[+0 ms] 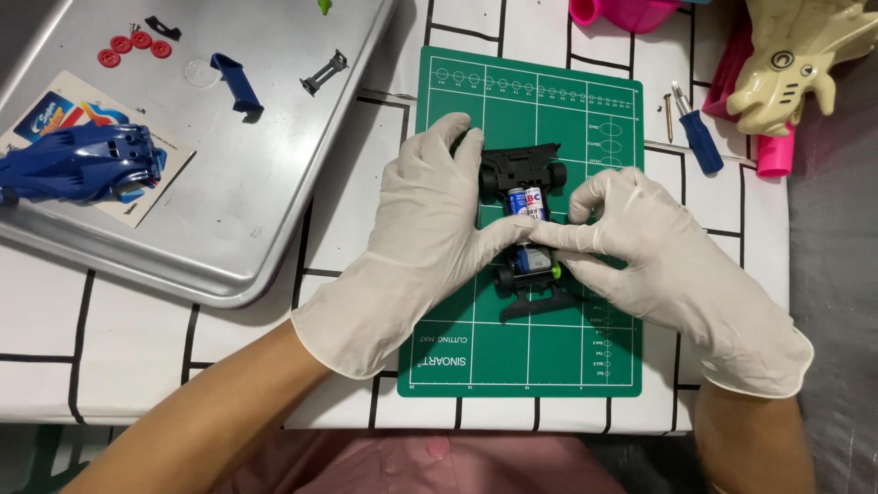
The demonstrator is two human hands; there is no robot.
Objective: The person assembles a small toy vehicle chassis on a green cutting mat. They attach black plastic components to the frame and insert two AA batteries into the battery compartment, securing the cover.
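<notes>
Left to right. Far left, a metal tray point(274, 210) holds a blue car body shell point(78, 163) on a printed card, four red wheel hubs point(134, 46), a blue wing piece point(236, 82) and a small black bracket point(325, 73); all well apart from my hands.

My left hand point(421, 229), gloved, is curled around the left side of the black toy car chassis point(523, 165), fingers over its upper left wheel, thumb reaching in to the middle. The chassis lies on the green cutting mat point(457, 311), long axis running away from me, so it sits between my two hands, each touching it. A battery point(527, 203) lies in the chassis along that same axis.

My right hand point(658, 256), gloved, is nearly closed, thumb and forefinger pinched at the battery's right edge; I can't tell how firmly it grips.

Nothing blocks the chassis. Right of the mat: a blue-handled screwdriver point(697, 135), a loose screw point(668, 117), a cream toy point(796, 64), pink parts point(773, 155).
</notes>
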